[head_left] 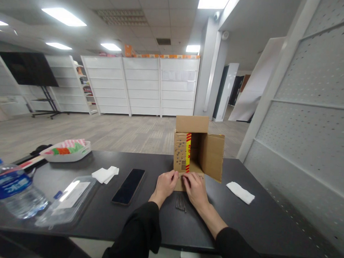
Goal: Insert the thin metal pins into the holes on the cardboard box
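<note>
An open cardboard box (pixel 214 155) stands on the dark table with its flaps spread. Its left flap carries a red-and-yellow tape strip (pixel 188 152) and several small dark round spots. Over the box's lower front flap (pixel 180 187), my left hand (pixel 166 182) is closed with thumb and finger pinched together. Beside it, my right hand (pixel 195 186) has its fingers curled down at the same flap. Whatever either hand pinches is too small or hidden to name. Several thin dark nails or screws (pixel 181 202) lie side by side on the table between my forearms.
Left of my hands are a phone (pixel 129 186), white tissues (pixel 105 174), a clear plastic case (pixel 69 202), a water bottle (pixel 15 188) and a white basket (pixel 68 156). A folded white tissue (pixel 240 192) lies at right, near a perforated panel (pixel 311 139).
</note>
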